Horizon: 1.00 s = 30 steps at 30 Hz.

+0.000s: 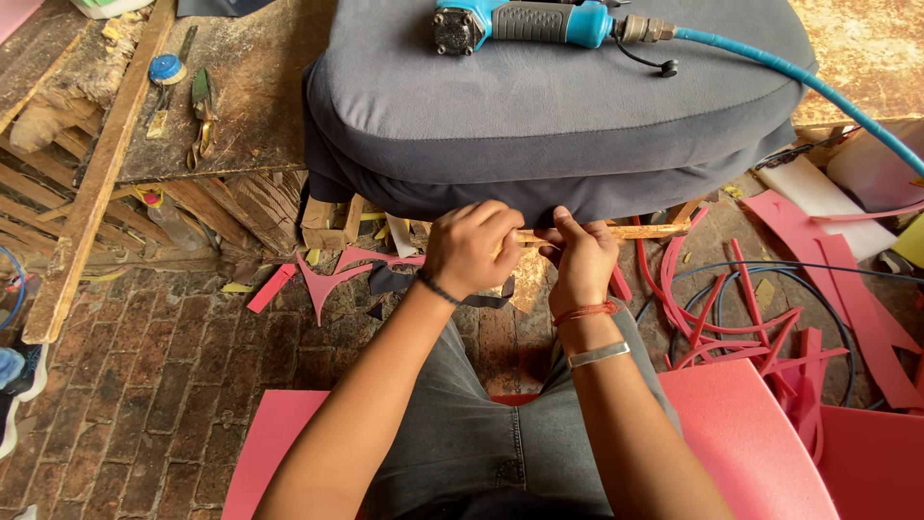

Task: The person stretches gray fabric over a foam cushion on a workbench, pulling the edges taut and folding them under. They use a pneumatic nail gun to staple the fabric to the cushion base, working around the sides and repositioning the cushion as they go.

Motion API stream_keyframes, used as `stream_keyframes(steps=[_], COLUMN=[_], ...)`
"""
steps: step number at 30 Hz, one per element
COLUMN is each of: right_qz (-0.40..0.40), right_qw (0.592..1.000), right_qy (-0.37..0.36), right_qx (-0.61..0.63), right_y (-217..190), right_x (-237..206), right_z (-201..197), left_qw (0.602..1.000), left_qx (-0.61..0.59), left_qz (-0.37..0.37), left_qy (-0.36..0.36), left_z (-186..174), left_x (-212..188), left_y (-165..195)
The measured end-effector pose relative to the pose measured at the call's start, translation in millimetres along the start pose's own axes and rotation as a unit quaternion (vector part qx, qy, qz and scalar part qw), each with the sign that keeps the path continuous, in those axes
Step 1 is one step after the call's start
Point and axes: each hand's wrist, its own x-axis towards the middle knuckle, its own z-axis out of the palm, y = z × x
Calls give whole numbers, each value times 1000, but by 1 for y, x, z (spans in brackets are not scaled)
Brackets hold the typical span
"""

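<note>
A grey upholstered seat cushion (539, 106) lies on a wooden workbench in front of me. Both hands are at its lower front edge, where the dark fabric hangs over a wooden frame strip (645, 231). My left hand (469, 247) is curled with its fingers pinching the fabric edge. Close beside it, my right hand (580, 255) pinches the same fabric hem (577, 204) with thumb and fingers. On top of the cushion rests a blue pneumatic staple gun (525, 23) with a blue air hose (818, 91) running off to the right.
Scissors (201, 117) and a blue-capped tool (166, 69) lie on the bench (250, 87) at left. Pink foam sheets (751, 433) and offcut strips (731, 318) litter the brick floor (144, 385). My grey-trousered legs are below.
</note>
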Motion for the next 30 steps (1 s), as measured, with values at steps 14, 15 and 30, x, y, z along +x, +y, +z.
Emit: stream_keyframes(steps=[14, 15, 30], right_qz=[154, 157, -346], right_qw=[983, 981, 905], right_qy=[41, 21, -62], right_qx=[93, 110, -239], right_y=[-11, -9, -14], right_x=[-12, -9, -28], right_z=[48, 49, -3], left_qw=[990, 990, 990], left_qx=[132, 135, 116], left_qz=[-26, -24, -77], left_qy=[27, 36, -28], left_z=[-14, -12, -5], left_x=[10, 10, 0], left_y=[19, 17, 14])
